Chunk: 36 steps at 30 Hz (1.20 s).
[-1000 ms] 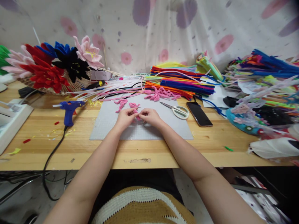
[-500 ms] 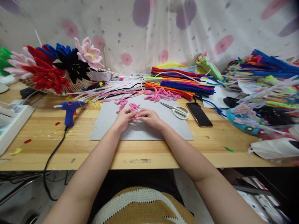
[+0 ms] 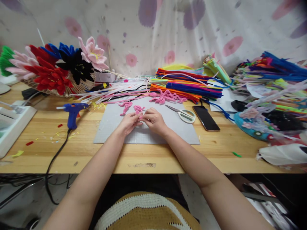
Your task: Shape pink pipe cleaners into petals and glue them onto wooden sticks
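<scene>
In the head view, your two bare hands meet over a flat, smooth grey board (image 3: pixel 184 135) on a pale, grained wooden table (image 3: pixel 216 156). Your left hand (image 3: pixel 131 123) and your right hand (image 3: pixel 154 121) are pinched at the fingertips on a small, fuzzy pink pipe-cleaner piece (image 3: pixel 140 117), held between them near the board's middle. Your fingers hide most of it, so you cannot tell its long axis or which way it points.

Just beyond your fingertips shows a plush pink loop (image 3: pixel 138 109); whether it joins the held piece is unclear. To its left lies a wavy pink fuzzy strip (image 3: pixel 125 108), its long axis running roughly toward you. Farther back sits a tangled heap of pink curled strips (image 3: pixel 165 96). Right of your hands, metal scissors with pale oval handles (image 3: pixel 183 114) point away, to the left.
</scene>
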{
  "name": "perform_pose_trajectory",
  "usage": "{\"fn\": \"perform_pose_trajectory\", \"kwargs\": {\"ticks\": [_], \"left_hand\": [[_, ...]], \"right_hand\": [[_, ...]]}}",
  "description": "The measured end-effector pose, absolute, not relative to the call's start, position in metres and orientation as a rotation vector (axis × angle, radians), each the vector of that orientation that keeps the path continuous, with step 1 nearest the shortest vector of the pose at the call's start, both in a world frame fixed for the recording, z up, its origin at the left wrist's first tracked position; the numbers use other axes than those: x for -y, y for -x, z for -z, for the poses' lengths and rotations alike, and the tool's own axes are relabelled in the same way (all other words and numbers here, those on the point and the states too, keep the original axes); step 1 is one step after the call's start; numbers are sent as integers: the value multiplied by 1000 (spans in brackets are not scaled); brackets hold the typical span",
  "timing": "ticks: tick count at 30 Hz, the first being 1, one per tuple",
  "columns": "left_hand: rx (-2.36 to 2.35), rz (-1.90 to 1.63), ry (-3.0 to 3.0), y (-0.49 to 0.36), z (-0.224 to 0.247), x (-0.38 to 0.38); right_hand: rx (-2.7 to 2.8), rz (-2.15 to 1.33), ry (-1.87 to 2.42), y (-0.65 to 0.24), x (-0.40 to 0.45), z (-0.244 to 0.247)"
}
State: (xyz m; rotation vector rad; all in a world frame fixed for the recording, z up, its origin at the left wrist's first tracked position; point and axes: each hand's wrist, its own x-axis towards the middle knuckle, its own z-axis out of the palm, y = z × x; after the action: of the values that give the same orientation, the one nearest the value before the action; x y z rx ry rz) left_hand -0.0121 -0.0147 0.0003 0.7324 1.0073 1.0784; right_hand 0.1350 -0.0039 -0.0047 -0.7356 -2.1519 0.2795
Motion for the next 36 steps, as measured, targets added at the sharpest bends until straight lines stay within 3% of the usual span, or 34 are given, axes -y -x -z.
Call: {"fn": "perform_pose_trajectory", "kwargs": {"ticks": [7, 15, 23, 36], "left_hand": [[-1206, -1285, -908, 14, 4, 11], [-1470, -1365, -1323, 13, 18, 9], [-1151, -1301, -1058, 10, 0, 16], [-1224, -1330, -1161, 6, 5, 15]], "right_hand": [[2145, -617, 756, -145, -3, 5], [2134, -660, 706, -140, -2, 8], [2046, -775, 730, -141, -3, 7], [1951, -809, 768, -139, -4, 7]]}}
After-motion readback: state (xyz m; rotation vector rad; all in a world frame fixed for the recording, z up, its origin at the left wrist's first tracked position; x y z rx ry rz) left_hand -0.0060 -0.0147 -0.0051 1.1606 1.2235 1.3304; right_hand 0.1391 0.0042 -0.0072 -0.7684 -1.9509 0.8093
